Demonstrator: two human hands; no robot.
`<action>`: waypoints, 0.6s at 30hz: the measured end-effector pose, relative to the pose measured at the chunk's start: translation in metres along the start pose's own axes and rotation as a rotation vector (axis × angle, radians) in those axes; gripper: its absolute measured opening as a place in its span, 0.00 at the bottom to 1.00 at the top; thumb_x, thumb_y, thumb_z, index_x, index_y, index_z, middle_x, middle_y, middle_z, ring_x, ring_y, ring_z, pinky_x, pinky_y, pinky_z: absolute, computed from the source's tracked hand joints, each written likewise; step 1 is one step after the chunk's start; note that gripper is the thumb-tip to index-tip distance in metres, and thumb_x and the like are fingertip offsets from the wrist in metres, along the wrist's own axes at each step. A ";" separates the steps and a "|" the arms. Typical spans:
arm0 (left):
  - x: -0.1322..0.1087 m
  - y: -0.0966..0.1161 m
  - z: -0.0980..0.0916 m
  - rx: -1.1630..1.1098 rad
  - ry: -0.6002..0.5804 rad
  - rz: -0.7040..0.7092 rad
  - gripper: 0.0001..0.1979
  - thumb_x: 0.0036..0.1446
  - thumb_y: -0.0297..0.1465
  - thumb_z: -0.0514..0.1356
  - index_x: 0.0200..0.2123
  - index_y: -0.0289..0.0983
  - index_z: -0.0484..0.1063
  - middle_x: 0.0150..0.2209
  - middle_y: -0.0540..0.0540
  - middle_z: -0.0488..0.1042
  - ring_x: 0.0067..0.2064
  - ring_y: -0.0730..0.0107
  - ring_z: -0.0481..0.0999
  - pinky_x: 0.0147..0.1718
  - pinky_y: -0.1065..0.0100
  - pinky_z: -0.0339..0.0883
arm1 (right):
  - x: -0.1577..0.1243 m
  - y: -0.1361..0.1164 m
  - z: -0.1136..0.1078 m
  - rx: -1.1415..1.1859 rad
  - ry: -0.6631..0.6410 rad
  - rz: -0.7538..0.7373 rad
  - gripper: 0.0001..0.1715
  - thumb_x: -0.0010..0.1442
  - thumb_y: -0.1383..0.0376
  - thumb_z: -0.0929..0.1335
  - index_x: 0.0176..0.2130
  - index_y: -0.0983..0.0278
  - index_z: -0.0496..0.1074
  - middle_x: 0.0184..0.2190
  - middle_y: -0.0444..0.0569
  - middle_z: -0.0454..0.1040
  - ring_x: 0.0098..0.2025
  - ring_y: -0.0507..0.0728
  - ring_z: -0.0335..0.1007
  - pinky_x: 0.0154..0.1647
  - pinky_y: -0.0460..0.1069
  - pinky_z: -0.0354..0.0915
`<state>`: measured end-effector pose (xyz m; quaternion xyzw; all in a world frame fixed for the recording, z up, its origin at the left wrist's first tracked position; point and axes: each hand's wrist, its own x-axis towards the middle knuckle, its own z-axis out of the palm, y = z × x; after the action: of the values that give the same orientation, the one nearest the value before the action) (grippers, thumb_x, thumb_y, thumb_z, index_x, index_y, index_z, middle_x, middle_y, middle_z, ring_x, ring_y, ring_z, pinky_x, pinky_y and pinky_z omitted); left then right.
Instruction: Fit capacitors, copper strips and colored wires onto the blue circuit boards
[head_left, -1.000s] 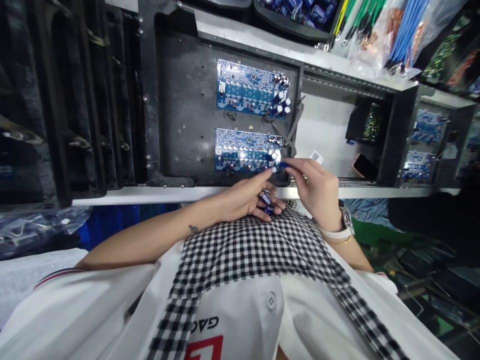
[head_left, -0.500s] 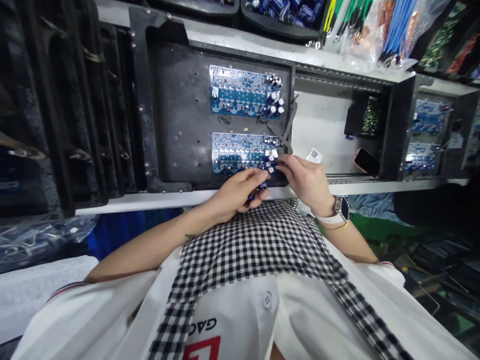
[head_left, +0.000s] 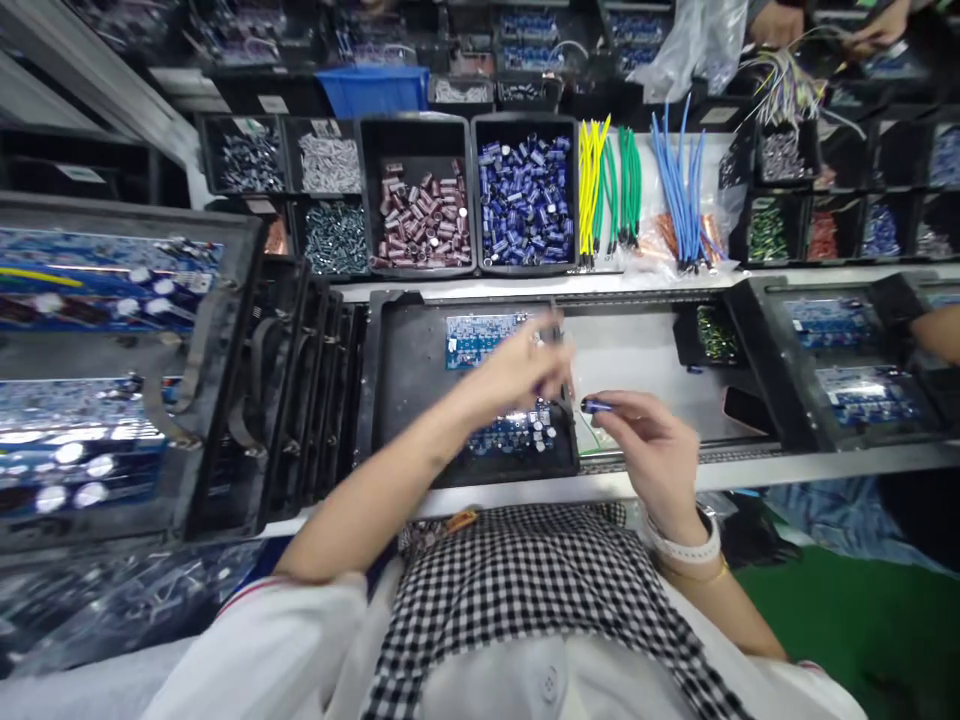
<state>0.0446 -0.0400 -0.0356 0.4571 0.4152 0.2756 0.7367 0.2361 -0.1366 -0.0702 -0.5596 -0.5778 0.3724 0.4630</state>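
Two blue circuit boards lie in a black tray (head_left: 409,400), an upper board (head_left: 469,342) and a lower board (head_left: 510,432) with several white-topped cylinders at its right end. My left hand (head_left: 525,368) is blurred by motion over the tray, between the boards at their right side; what its fingers hold, if anything, is smeared. My right hand (head_left: 654,445) pinches a small dark blue capacitor (head_left: 598,406) between thumb and fingertips, just right of the tray's edge.
Behind the tray stand a bin of blue capacitors (head_left: 527,195), a bin of brown capacitors (head_left: 424,215) and coloured wires (head_left: 679,190). Stacked black trays (head_left: 289,390) are at left. A phone (head_left: 746,408) lies at right. Another person's hands (head_left: 776,22) show at top right.
The view has tilted up, showing the parts bins. My left hand has moved up, away from the lower board's front edge. My right hand has drawn back to the right with a capacitor.
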 end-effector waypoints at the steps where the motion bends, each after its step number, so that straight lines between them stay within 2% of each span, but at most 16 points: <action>1: 0.028 0.017 -0.013 0.048 0.165 0.144 0.35 0.65 0.41 0.59 0.69 0.39 0.51 0.44 0.39 0.73 0.40 0.61 0.75 0.30 0.67 0.67 | 0.000 0.003 -0.001 -0.027 0.038 -0.027 0.10 0.59 0.65 0.74 0.43 0.57 0.78 0.38 0.45 0.81 0.38 0.53 0.77 0.41 0.50 0.73; 2: 0.054 0.031 -0.028 0.121 0.301 0.242 0.33 0.67 0.39 0.57 0.70 0.41 0.49 0.55 0.38 0.69 0.53 0.54 0.71 0.42 0.59 0.70 | -0.002 0.006 -0.002 -0.065 0.025 -0.065 0.10 0.59 0.65 0.74 0.43 0.57 0.79 0.39 0.45 0.80 0.40 0.54 0.77 0.44 0.51 0.73; 3: 0.078 0.042 -0.046 0.234 0.457 0.286 0.33 0.67 0.35 0.58 0.70 0.42 0.49 0.65 0.40 0.59 0.64 0.53 0.61 0.54 0.55 0.65 | -0.005 0.010 -0.003 -0.114 -0.027 -0.099 0.09 0.60 0.66 0.73 0.43 0.57 0.79 0.41 0.46 0.80 0.43 0.55 0.77 0.48 0.52 0.73; 4: 0.096 0.047 -0.065 0.385 0.629 0.245 0.35 0.65 0.32 0.61 0.70 0.42 0.50 0.71 0.45 0.47 0.70 0.55 0.47 0.64 0.55 0.52 | -0.009 0.015 -0.003 -0.165 -0.089 -0.123 0.08 0.62 0.66 0.72 0.43 0.57 0.79 0.42 0.47 0.80 0.46 0.56 0.76 0.51 0.53 0.72; 5: 0.109 0.048 -0.084 0.547 0.783 0.148 0.37 0.63 0.30 0.63 0.70 0.41 0.50 0.74 0.50 0.36 0.72 0.58 0.35 0.69 0.56 0.35 | -0.014 0.020 -0.002 -0.212 -0.145 -0.131 0.09 0.63 0.66 0.70 0.44 0.57 0.79 0.43 0.48 0.79 0.47 0.56 0.76 0.53 0.54 0.72; 6: 0.115 0.044 -0.102 0.577 0.843 0.077 0.39 0.63 0.27 0.63 0.70 0.37 0.46 0.74 0.50 0.27 0.71 0.58 0.23 0.68 0.53 0.16 | -0.021 0.026 -0.002 -0.250 -0.184 -0.126 0.10 0.64 0.66 0.69 0.44 0.56 0.79 0.44 0.48 0.79 0.48 0.56 0.76 0.53 0.54 0.72; 7: 0.116 0.038 -0.119 0.596 0.854 0.030 0.39 0.65 0.28 0.62 0.71 0.36 0.41 0.74 0.52 0.23 0.70 0.58 0.19 0.64 0.53 0.07 | -0.027 0.033 -0.001 -0.276 -0.202 -0.114 0.10 0.65 0.66 0.68 0.45 0.56 0.78 0.44 0.48 0.78 0.48 0.56 0.76 0.52 0.54 0.72; 8: 0.114 0.032 -0.134 0.637 0.822 -0.004 0.39 0.67 0.34 0.60 0.71 0.38 0.40 0.73 0.56 0.26 0.70 0.58 0.22 0.63 0.54 0.05 | -0.033 0.039 -0.001 -0.294 -0.204 -0.104 0.11 0.66 0.66 0.68 0.45 0.56 0.78 0.44 0.49 0.78 0.47 0.56 0.76 0.52 0.54 0.72; 9: 0.109 0.026 -0.147 0.735 0.674 -0.079 0.40 0.67 0.41 0.60 0.71 0.42 0.38 0.73 0.59 0.26 0.70 0.58 0.24 0.63 0.54 0.06 | -0.039 0.044 -0.001 -0.307 -0.197 -0.095 0.11 0.66 0.66 0.68 0.45 0.56 0.78 0.44 0.49 0.78 0.47 0.56 0.76 0.52 0.55 0.73; 10: 0.105 0.021 -0.157 0.831 0.604 -0.108 0.40 0.67 0.46 0.58 0.71 0.46 0.37 0.72 0.63 0.27 0.70 0.58 0.27 0.64 0.54 0.07 | -0.043 0.048 0.000 -0.319 -0.184 -0.088 0.10 0.66 0.66 0.68 0.45 0.56 0.78 0.44 0.49 0.78 0.47 0.56 0.76 0.51 0.55 0.73; 12: 0.102 0.017 -0.173 0.968 0.520 -0.093 0.36 0.68 0.50 0.53 0.70 0.52 0.36 0.71 0.68 0.29 0.69 0.62 0.33 0.65 0.57 0.12 | -0.046 0.052 0.001 -0.347 -0.163 -0.067 0.11 0.65 0.65 0.68 0.47 0.56 0.76 0.43 0.49 0.78 0.45 0.57 0.76 0.50 0.55 0.73; 13: 0.104 0.016 -0.180 1.006 0.511 -0.045 0.34 0.69 0.50 0.51 0.69 0.50 0.37 0.70 0.67 0.32 0.67 0.64 0.37 0.65 0.60 0.14 | -0.046 0.051 0.001 -0.364 -0.163 -0.049 0.11 0.65 0.65 0.68 0.48 0.57 0.75 0.42 0.49 0.78 0.43 0.57 0.76 0.48 0.55 0.73; 16: 0.116 0.014 -0.195 1.044 0.491 0.113 0.31 0.70 0.47 0.51 0.65 0.36 0.48 0.66 0.55 0.48 0.59 0.64 0.48 0.64 0.67 0.22 | -0.042 0.045 0.002 -0.418 -0.209 -0.014 0.12 0.65 0.65 0.69 0.49 0.58 0.73 0.40 0.48 0.77 0.39 0.56 0.75 0.45 0.54 0.73; 18: 0.121 0.010 -0.202 1.074 0.492 0.193 0.27 0.69 0.46 0.53 0.60 0.34 0.55 0.60 0.51 0.58 0.55 0.63 0.50 0.63 0.68 0.26 | -0.039 0.041 0.003 -0.442 -0.258 -0.022 0.11 0.65 0.66 0.68 0.48 0.58 0.72 0.40 0.48 0.77 0.41 0.56 0.75 0.46 0.54 0.73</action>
<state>-0.0692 0.1487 -0.1183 0.7239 0.6114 0.1906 0.2566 0.2437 -0.1711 -0.1143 -0.5887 -0.7054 0.3004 0.2561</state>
